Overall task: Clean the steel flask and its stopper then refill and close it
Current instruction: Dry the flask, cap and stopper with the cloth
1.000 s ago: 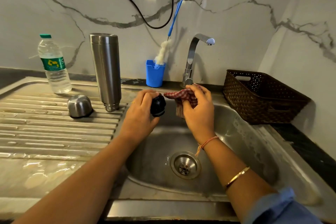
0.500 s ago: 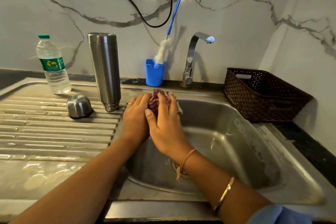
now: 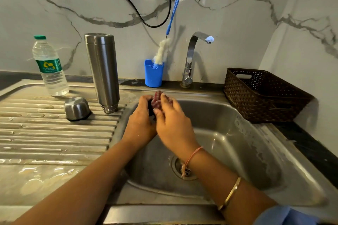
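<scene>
Gripping the black stopper [image 3: 151,110] over the back-left corner of the sink basin [image 3: 256,151], the left hand [image 3: 140,124] is curling around it, only a dark sliver showing. The right hand [image 3: 173,126] is wrapping a red checked cloth [image 3: 157,97] over the stopper, fingers curling round the fabric. The steel flask [image 3: 102,71] is standing mouth-down on the drainboard [image 3: 54,133] at its right edge, just beside the basin; its steel cap [image 3: 77,108] is lying near, to its left.
</scene>
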`<state>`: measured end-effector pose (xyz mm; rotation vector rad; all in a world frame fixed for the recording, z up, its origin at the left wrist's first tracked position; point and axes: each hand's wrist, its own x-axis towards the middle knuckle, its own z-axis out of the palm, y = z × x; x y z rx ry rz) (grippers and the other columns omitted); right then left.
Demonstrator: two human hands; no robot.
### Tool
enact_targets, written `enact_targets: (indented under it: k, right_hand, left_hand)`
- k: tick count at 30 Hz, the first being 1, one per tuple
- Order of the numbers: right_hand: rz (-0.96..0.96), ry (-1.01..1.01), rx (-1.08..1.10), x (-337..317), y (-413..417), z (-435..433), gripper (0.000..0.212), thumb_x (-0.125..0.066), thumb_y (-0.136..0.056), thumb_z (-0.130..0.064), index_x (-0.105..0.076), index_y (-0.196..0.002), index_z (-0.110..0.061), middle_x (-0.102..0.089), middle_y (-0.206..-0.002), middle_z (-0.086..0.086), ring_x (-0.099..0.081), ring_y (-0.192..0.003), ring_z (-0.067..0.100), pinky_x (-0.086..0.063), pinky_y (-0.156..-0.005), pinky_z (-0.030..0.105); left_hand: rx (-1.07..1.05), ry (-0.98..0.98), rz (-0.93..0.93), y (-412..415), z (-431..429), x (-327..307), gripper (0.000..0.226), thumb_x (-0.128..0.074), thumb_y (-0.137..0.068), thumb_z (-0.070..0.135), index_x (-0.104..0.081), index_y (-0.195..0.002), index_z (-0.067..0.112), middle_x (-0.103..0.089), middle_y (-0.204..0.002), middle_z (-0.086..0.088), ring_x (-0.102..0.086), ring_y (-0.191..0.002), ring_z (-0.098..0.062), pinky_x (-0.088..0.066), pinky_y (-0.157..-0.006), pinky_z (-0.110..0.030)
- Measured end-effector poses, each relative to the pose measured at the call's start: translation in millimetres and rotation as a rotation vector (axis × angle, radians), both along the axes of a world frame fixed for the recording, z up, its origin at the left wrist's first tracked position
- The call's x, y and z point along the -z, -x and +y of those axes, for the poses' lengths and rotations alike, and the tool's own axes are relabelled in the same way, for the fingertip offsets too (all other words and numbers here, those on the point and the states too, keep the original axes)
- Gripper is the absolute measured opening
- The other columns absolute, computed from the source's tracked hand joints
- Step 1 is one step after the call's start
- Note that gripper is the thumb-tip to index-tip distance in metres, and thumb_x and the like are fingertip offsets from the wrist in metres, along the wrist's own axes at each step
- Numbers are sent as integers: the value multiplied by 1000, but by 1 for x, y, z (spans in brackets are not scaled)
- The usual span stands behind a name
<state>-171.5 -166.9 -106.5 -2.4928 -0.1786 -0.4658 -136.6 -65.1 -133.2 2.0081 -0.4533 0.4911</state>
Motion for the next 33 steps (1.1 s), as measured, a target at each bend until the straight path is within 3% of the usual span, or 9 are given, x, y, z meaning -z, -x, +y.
enact_targets:
  k: [5,7,14,17,24,26,28,31,33]
  right_hand:
    - [302,-950,-50,-18,-14,-32,22,-46,-98,-29,-64,-104,-17,-69,-101,9,-66,-92,22,-56,-79,36]
    - [327,-1027,-56,-16,-14,-36,21,-48,-98,-27,-65,-99,-16,-70,-95,9,-67,-87,23,-56,-72,31]
    - [18,210,5,1,3,-6,52,-38,-99,-34,-27,-148,-23,-20,-155,6,-30,-138,27,-34,-108,38]
    - [16,299,16,5,5,-2,53,-32,-100,-34,-19,-150,-22,-15,-157,7,-26,-140,29,-34,-108,40]
    - [389,-1166,-87,-15,-11,-32,33,-41,-100,-31,-62,-115,-10,-68,-110,14,-65,-100,29,-51,-92,47]
    - [482,-1318,-126,-15,-11,-37,32,-42,-100,-29,-62,-114,-9,-68,-107,15,-66,-91,26,-54,-85,41]
    - [306,-1079,-74,-12,-11,-31,28,-47,-98,-26,-61,-118,-12,-67,-110,11,-66,-94,20,-55,-81,31]
    - [21,-203,-60,-2,-6,-23,45,-52,-94,-33,-47,-138,-25,-49,-137,2,-51,-120,21,-46,-100,37]
    - [-34,201,-104,5,-3,-18,50,-47,-96,-35,-37,-144,-29,-27,-154,3,-35,-135,26,-38,-106,40]
  left_hand:
    - [161,61,-26,-4,-8,4,66,-75,-74,1,-31,-118,24,-48,-111,17,-53,-103,6,-43,-88,-7]
    - [185,-15,2,-2,-10,4,66,-74,-77,6,-28,-122,24,-47,-115,16,-50,-105,9,-39,-88,-3]
    - [-142,-253,-37,-7,1,-3,46,-56,-88,23,-47,-132,12,-47,-129,-7,-44,-120,-23,-34,-100,-33]
    - [-139,-228,-48,-6,0,-3,42,-59,-88,17,-51,-130,15,-51,-122,-1,-50,-111,-16,-37,-88,-24]
    - [69,175,-1,-3,-8,-6,64,-81,-69,11,-45,-121,22,-57,-117,2,-58,-109,-9,-49,-94,-21]
    - [121,204,72,-2,-12,-5,65,-81,-70,7,-41,-119,20,-56,-115,4,-59,-110,-11,-50,-95,-25]
    - [90,89,107,-5,-11,-2,64,-79,-72,8,-38,-119,18,-54,-107,9,-58,-102,-8,-49,-87,-18]
    - [8,-70,135,-7,-4,0,53,-73,-78,12,-36,-116,16,-54,-95,11,-58,-88,-9,-42,-66,-6]
    - [-68,-130,92,-9,1,0,38,-63,-82,15,-43,-115,12,-59,-103,-2,-57,-101,-22,-46,-81,-19]
